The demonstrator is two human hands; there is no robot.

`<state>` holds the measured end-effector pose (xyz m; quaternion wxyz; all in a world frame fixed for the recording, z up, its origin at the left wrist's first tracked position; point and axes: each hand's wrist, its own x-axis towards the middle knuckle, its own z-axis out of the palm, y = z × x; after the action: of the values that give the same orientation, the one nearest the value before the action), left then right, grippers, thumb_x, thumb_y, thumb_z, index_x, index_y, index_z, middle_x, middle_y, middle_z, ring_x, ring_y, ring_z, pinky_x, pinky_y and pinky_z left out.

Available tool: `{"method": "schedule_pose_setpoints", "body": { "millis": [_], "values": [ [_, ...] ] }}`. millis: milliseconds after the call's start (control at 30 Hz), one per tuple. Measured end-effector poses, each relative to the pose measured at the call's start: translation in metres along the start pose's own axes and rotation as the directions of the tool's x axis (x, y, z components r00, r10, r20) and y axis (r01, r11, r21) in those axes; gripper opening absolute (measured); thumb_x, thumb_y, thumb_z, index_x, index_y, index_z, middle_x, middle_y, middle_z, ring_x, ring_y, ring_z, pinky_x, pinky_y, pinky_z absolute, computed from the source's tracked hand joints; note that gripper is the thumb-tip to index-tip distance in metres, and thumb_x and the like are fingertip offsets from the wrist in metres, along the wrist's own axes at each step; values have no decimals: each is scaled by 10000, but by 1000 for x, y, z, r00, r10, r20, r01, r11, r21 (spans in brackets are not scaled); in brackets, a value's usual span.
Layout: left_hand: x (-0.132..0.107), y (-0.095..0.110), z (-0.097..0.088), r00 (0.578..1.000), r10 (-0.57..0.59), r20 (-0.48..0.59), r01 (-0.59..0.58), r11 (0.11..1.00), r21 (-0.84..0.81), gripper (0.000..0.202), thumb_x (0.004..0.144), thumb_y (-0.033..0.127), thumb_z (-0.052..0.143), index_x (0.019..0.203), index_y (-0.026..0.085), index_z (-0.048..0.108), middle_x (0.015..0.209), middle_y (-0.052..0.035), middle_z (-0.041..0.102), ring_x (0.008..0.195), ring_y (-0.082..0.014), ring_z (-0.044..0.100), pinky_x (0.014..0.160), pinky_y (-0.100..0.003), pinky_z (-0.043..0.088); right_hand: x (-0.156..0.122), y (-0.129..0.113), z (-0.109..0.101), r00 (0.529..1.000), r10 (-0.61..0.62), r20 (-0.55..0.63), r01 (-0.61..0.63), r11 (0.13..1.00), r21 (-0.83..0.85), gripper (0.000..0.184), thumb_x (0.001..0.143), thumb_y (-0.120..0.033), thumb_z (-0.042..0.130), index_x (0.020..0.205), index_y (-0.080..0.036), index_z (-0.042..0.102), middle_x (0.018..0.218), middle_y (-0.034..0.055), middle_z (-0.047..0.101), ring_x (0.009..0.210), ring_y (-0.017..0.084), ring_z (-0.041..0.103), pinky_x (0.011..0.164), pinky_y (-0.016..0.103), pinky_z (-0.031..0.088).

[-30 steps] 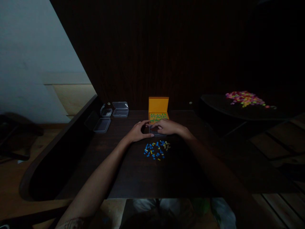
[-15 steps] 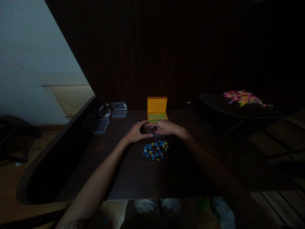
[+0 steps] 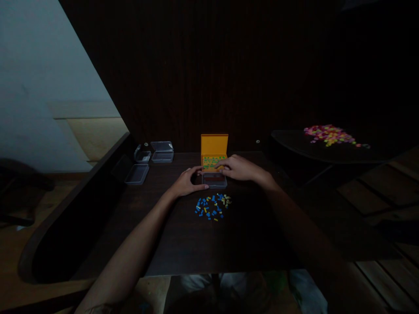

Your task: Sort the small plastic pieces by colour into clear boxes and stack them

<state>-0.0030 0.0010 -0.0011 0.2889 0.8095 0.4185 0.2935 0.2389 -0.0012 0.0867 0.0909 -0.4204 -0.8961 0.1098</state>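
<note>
The left hand (image 3: 186,183) steadies the left end of the clear box (image 3: 216,186) between thumb and fingers. The right hand (image 3: 241,168) reaches over the near right of the open yellow box (image 3: 214,145), just beyond; whether its fingertips pinch anything cannot be told. A low wrist could knock the clear box's right end; a careless sleeve could scatter the loose blue and yellow pieces (image 3: 214,213) nearer.

Desk (image 3: 183,253): passable between pieces (image 3: 214,213) and front edge
Yellow lid (image 3: 214,144): bars mid back edge
Clear boxes (image 3: 163,157): crowd back-left corner
</note>
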Motion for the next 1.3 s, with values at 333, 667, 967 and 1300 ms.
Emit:
{"method": "schedule_pose_setpoints", "body": {
  "millis": [333,667,967,1300],
  "values": [
    [1,-1,0,1000,15,1,-15,1000,-27,765,659,492,784,1304,192,501,1142,-90,655,1050,-243,617,958,-419,481,-47,18,36,970,95,-223,-39,970,242,301,805,-200,485,918,-131,756,577,-3,590,496,95,435,527,211,315],
    [-1,1,-2,1000,-13,-11,13,1000,3,785,653,519,778,1306,181,504,1142,-93,660,1046,-248,626,951,-417,488,-59,13,47,998,61,-22,-50,941,333,192,738,-206,555,797,-142,726,484,-69,433,454,81,380,509,200,303],
    [-1,1,-3,1000,-6,-14,6,1000,-2,775,651,521,776,1300,192,508,1182,-98,643,1055,-250,620,958,-422,484,-59,-3,59,999,-17,41,4,955,297,140,757,-190,614,826,-177,735,531,-56,532,486,80,464,579,205,347],
    [-1,2,-3,1000,-8,-9,8,1000,-10,772,655,517,773,1306,202,504,1166,-96,652,1054,-261,622,941,-434,489,-62,-1,59,998,-55,33,45,969,244,141,761,-158,613,828,-203,728,627,-33,643,566,102,536,676,233,371]
  ]
}}
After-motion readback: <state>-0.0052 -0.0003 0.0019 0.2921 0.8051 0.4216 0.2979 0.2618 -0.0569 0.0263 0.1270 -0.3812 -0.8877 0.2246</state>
